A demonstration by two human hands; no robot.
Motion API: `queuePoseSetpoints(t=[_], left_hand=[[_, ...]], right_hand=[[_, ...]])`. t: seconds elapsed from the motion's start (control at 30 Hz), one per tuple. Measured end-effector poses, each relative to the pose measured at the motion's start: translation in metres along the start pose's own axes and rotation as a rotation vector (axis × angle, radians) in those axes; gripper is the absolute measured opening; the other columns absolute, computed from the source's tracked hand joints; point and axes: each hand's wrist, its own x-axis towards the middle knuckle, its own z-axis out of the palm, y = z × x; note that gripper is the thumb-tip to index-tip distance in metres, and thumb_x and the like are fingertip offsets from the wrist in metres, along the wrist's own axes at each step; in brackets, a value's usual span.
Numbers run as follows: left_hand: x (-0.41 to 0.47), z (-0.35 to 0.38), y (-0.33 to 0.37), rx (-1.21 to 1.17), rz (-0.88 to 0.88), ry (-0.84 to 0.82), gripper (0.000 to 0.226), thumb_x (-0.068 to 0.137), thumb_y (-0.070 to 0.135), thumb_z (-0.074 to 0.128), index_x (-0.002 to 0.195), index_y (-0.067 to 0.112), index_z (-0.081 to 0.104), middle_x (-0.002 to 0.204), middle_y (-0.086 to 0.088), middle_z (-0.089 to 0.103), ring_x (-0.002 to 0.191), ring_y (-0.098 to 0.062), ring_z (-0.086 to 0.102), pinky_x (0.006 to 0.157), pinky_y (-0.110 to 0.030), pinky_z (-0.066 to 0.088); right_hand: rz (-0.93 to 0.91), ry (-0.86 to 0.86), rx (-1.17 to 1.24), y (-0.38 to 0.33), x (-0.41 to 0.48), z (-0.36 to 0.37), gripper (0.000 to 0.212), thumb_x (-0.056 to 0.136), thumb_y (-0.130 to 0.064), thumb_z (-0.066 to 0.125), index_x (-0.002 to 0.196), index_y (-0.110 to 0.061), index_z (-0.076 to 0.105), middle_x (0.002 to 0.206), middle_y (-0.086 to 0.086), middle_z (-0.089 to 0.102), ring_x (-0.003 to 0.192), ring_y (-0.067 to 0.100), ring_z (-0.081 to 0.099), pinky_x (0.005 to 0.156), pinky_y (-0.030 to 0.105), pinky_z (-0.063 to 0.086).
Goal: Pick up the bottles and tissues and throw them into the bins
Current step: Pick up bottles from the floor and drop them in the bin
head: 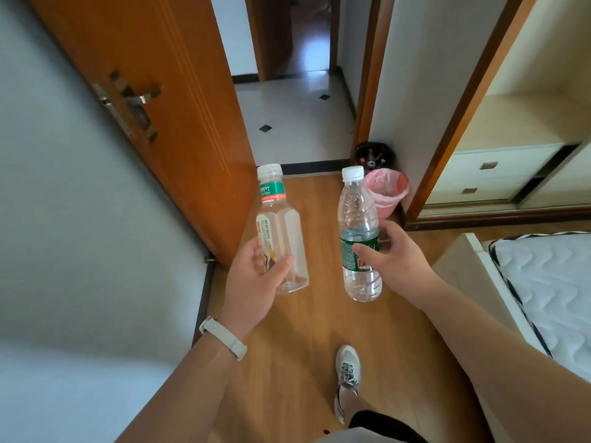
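Observation:
My left hand [256, 279] grips a clear square-sided bottle [281, 225] with a green and white label, held upright at mid-frame. My right hand [390, 260] grips a round clear bottle [358, 231] with a white cap and a green label, also upright. Both bottles look empty or nearly so. Beyond the right bottle, a pink bin [388, 193] lined with a pink bag stands on the wooden floor against the wall corner. Behind it stands a black bin [375, 155]. No tissues are visible.
An open orange wooden door [153, 107] stands at the left, leading to a tiled hallway [297, 123]. A wardrobe with drawers [499, 174] is at the right, and a bed with a white mattress [543, 282] at the lower right. My shoe [347, 372] is on the floor.

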Motion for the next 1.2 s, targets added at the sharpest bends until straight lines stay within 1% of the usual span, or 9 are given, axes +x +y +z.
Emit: queuePoseSetpoints(t=[0.1, 0.23, 0.37, 0.5, 0.77, 0.83, 0.9, 1.1, 1.2], left_hand=[[0.057, 0.015, 0.010, 0.047, -0.033, -0.008, 0.045, 0.084, 0.035, 0.071, 0.125, 0.029, 0.054, 0.111, 0.018, 0.066, 0.102, 0.000, 0.063, 0.069, -0.014, 0.054], [0.129, 0.041, 0.026, 0.069, -0.037, -0.025, 0.049, 0.082, 0.040, 0.071, 0.127, 0.030, 0.053, 0.113, 0.016, 0.066, 0.103, -0.002, 0.064, 0.075, -0.020, 0.056], [0.182, 0.061, 0.037, 0.062, -0.015, -0.044, 0.046, 0.084, 0.032, 0.071, 0.127, 0.028, 0.054, 0.111, 0.014, 0.067, 0.100, -0.004, 0.065, 0.071, -0.017, 0.055], [0.229, 0.061, 0.044, 0.080, -0.021, -0.076, 0.051, 0.082, 0.034, 0.073, 0.129, 0.030, 0.052, 0.112, 0.014, 0.066, 0.102, -0.004, 0.064, 0.077, -0.022, 0.057], [0.342, 0.036, 0.022, 0.021, -0.045, -0.094, 0.044, 0.083, 0.013, 0.072, 0.120, 0.027, 0.054, 0.105, 0.012, 0.067, 0.092, 0.008, 0.062, 0.070, -0.010, 0.050], [0.376, 0.026, 0.012, -0.018, -0.082, -0.134, 0.043, 0.083, 0.011, 0.072, 0.119, 0.028, 0.054, 0.105, 0.010, 0.069, 0.092, 0.005, 0.065, 0.073, -0.014, 0.054], [0.415, 0.013, 0.005, -0.032, -0.090, -0.192, 0.044, 0.083, 0.011, 0.072, 0.120, 0.028, 0.054, 0.108, 0.008, 0.070, 0.095, -0.001, 0.067, 0.076, -0.021, 0.057], [0.538, -0.020, 0.003, -0.049, -0.044, -0.323, 0.045, 0.084, 0.024, 0.072, 0.124, 0.029, 0.054, 0.110, 0.009, 0.070, 0.098, -0.008, 0.068, 0.074, -0.024, 0.057], [0.583, -0.022, 0.001, -0.048, -0.017, -0.369, 0.045, 0.083, 0.025, 0.073, 0.123, 0.030, 0.054, 0.111, 0.008, 0.069, 0.100, -0.008, 0.067, 0.075, -0.023, 0.057]], right_hand=[[0.012, -0.023, -0.005, -0.003, 0.056, -0.016, 0.045, 0.081, -0.039, 0.074, 0.116, -0.041, 0.045, 0.102, -0.025, 0.058, 0.089, -0.005, 0.057, 0.066, 0.013, 0.043], [0.008, -0.037, -0.020, -0.005, 0.124, -0.045, 0.046, 0.080, -0.040, 0.073, 0.118, -0.039, 0.048, 0.104, -0.022, 0.061, 0.093, -0.001, 0.059, 0.076, 0.020, 0.049], [0.017, -0.039, -0.002, -0.013, 0.180, -0.062, 0.046, 0.083, -0.038, 0.072, 0.119, -0.039, 0.045, 0.102, -0.022, 0.060, 0.089, -0.001, 0.061, 0.064, 0.014, 0.048], [0.045, -0.029, 0.012, -0.022, 0.220, -0.063, 0.043, 0.084, -0.036, 0.072, 0.118, -0.038, 0.045, 0.102, -0.024, 0.059, 0.086, -0.004, 0.060, 0.054, 0.009, 0.045], [0.122, 0.033, -0.037, -0.034, 0.317, -0.025, 0.044, 0.085, -0.037, 0.071, 0.117, -0.037, 0.042, 0.098, -0.026, 0.055, 0.082, -0.005, 0.057, 0.053, 0.008, 0.043], [0.155, 0.064, -0.042, -0.040, 0.342, -0.011, 0.044, 0.084, -0.037, 0.072, 0.117, -0.038, 0.042, 0.096, -0.026, 0.054, 0.081, -0.003, 0.057, 0.057, 0.010, 0.044], [0.183, 0.105, -0.049, -0.049, 0.369, 0.003, 0.045, 0.084, -0.037, 0.072, 0.119, -0.037, 0.045, 0.098, -0.023, 0.057, 0.085, 0.003, 0.060, 0.061, 0.014, 0.047], [0.240, 0.226, -0.091, -0.082, 0.442, 0.035, 0.060, 0.080, -0.042, 0.074, 0.132, -0.032, 0.045, 0.110, -0.014, 0.060, 0.094, 0.009, 0.062, 0.067, 0.022, 0.051], [0.262, 0.287, -0.080, -0.092, 0.466, 0.043, 0.067, 0.080, -0.043, 0.074, 0.138, -0.031, 0.042, 0.117, -0.010, 0.058, 0.102, 0.012, 0.060, 0.068, 0.021, 0.050]])
